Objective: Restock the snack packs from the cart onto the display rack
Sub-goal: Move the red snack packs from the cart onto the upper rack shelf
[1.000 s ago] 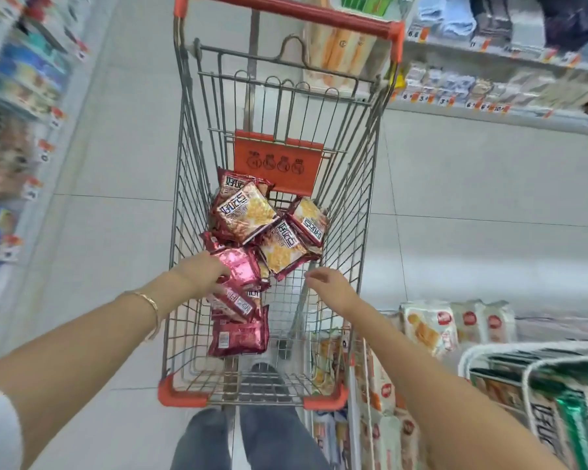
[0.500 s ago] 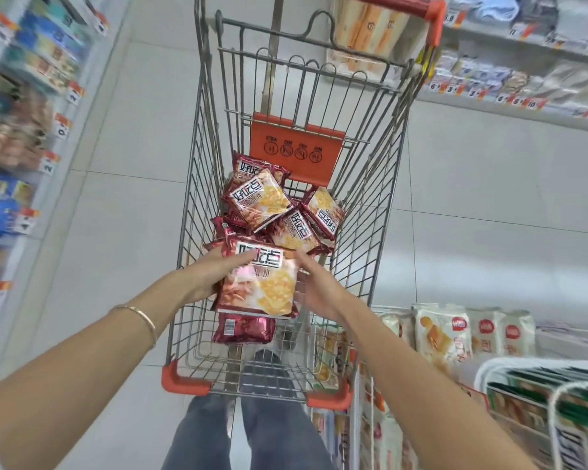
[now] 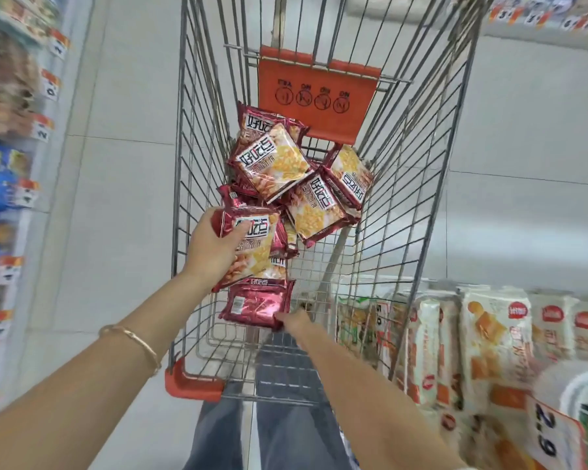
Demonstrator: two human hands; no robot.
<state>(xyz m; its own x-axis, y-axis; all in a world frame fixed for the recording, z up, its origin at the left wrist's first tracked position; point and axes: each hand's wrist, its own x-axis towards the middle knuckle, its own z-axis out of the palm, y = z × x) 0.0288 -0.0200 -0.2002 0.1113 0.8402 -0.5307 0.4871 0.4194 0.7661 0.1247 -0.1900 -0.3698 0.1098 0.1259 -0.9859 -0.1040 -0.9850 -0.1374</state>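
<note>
A wire shopping cart [image 3: 404, 205] with orange corners stands in front of me and holds several dark red snack packs [image 3: 286, 171] piled at its far end. My left hand [image 3: 211, 245] is inside the cart, shut on a stack of red snack packs [image 3: 255, 245]. Lower down, my right hand [image 3: 296, 322] touches the corner of another red snack pack [image 3: 255, 305] that lies face down near the cart's front. The fingers are blurred, so I cannot tell whether they grip it.
To the right of the cart stands a display rack of white and orange snack bags [image 3: 489, 340] with a price tag [image 3: 547, 435]. Blurred store shelves [image 3: 11, 164] line the left side. My legs in jeans [image 3: 269, 432] show below the cart.
My left hand now holds the stack of packs alone. My right hand has let go of it and dropped down to the face-down pack. The view has moved closer to the cart.
</note>
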